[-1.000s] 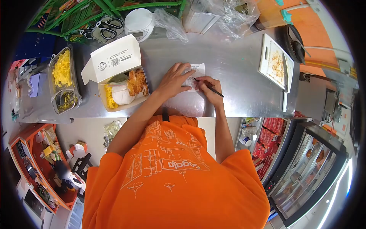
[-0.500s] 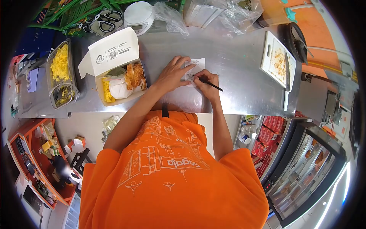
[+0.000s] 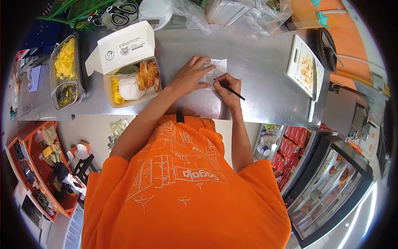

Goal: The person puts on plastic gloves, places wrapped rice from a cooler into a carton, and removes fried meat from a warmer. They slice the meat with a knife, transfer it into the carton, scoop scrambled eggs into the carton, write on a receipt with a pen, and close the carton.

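A small printed receipt (image 3: 219, 66) lies flat on the metal counter in front of me. My left hand (image 3: 191, 76) rests at its left side, fingers spread, with fingertips on the paper's edge. Black and slim, a pen (image 3: 233, 91) is gripped in my right hand (image 3: 227, 89), its tip on or close to the receipt's lower part. Left of my hands stands an open takeaway box (image 3: 143, 101) with its lid folded back. Inside it are breaded fried cutlet pieces (image 3: 149, 78), a white wrapped bundle (image 3: 130, 89) and yellow scrambled-looking food (image 3: 117, 92).
A clear container (image 3: 81, 89) of yellow food stands at far left. A white cutting board (image 3: 295, 68) with crumbs and a knife (image 3: 312, 99) lie at right. Along the back are scissors (image 3: 119, 16), a white scale (image 3: 156, 12), plastic bags (image 3: 269, 18) and a green basket (image 3: 68, 10).
The view has shifted slightly. My left hand stays on the receipt, and the pen in my right hand remains at the paper with only a small movement.
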The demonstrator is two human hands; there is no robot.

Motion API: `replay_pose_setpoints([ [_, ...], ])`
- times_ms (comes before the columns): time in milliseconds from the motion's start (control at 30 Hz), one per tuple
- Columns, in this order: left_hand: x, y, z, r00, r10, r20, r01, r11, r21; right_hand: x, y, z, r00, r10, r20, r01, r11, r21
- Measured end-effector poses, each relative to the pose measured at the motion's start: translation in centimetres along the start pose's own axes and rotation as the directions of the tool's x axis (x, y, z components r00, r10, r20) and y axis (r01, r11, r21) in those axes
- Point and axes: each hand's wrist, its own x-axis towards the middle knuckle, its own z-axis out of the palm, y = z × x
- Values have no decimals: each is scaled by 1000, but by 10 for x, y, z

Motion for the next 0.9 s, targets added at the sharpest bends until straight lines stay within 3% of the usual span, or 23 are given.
replay_pose_setpoints([
  [167, 1, 0, 2, 1000, 0, 2, 0, 1000, 4, -3, -6, 0, 999, -1, -50, 1, 1000, -1],
  [267, 0, -1, 2, 1000, 3, -8, -3, 1000, 0, -4, -2, -2, 1000, -17, 22, 17, 1000, 2],
  [467, 0, -3, 3, 1000, 13, 4, -13, 1000, -6, -4, 3, 0, 996, -48, -72, 48, 999, -1],
  [567, -1, -2, 3, 1000, 3, -8, -3, 1000, -11, -6, 9, -3, 999, 53, 2, -53, 997, 51],
  [900, 0, 0, 2, 1000, 5, -15, -5, 1000, 3, -5, 1, 0, 999, -34, 28, 34, 999, -4],
])
